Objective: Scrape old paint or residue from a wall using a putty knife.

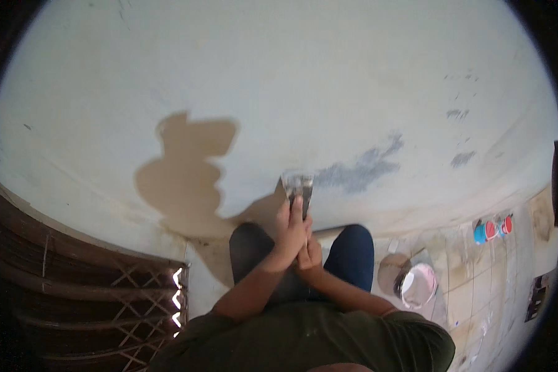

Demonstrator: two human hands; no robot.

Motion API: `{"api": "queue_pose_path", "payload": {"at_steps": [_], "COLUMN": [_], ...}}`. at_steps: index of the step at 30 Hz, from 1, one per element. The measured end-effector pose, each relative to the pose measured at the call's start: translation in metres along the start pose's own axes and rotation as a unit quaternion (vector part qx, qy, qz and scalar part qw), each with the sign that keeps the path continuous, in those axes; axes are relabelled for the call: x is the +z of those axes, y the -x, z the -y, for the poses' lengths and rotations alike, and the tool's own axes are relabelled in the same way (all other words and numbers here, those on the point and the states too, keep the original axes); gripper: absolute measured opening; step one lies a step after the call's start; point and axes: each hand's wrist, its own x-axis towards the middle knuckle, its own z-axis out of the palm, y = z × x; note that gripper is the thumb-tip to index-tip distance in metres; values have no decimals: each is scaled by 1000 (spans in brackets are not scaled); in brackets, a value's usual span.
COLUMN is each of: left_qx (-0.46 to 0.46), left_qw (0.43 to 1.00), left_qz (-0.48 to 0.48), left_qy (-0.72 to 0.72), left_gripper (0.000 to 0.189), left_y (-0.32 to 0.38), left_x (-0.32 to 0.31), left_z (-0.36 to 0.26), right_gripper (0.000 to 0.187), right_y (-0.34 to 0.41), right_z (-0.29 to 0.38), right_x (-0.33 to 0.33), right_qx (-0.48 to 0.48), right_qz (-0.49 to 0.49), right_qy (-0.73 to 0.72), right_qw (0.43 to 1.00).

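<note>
A wide-bladed scraper (pixel 300 186) points away from me, its worn metal blade edge against the pale painted wall (pixel 279 93). My left hand (pixel 292 232) grips it close behind the blade, thumb laid along the top. Lower down, my right hand (pixel 310 256) is closed around the handle end, most of which the fingers hide. Just right of the blade, a grey patch (pixel 360 169) shows on the wall surface. The shadow of my head and arms falls on the wall to the left.
A pinkish-white bucket (pixel 418 286) stands on the tiled floor (pixel 460 293) to my right. Beyond it are blue-and-red containers (pixel 484 231). A dark folding lattice gate (pixel 139 297) is at lower left. My bent knees (pixel 353 251) are close to the wall.
</note>
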Motion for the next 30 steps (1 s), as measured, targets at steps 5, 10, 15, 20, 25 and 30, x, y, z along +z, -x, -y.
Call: {"api": "queue_pose_path", "payload": {"at_steps": [5,10,15,20,25,30], "left_qx": [34,23,37,121,69,52], "left_qw": [999,999,998,975,981,994], "left_qz": [3,25,46,-16,-15,-12], "left_qy": [-26,-7,-33,-187,-179,-95], "left_gripper": [33,33,28,29,30,29], "left_y": [-3,-13,-14,-22,-7,-9], "left_x": [-11,13,3,-23,-21,-17], "left_z": [22,-26,-10,71,57,54], "right_gripper": [45,43,43,45,42,33], "right_y": [-3,-29,-25,-6,7,1], "right_z": [15,33,-6,-43,-78,-48], "right_x": [10,-3,-18,-12,-16,-13], "right_qx": [-9,9,43,24,55,54], "right_qz": [9,49,158,228,243,135], "right_qy": [-44,-159,-171,111,41,-60], "right_qw": [999,986,972,967,968,987]}}
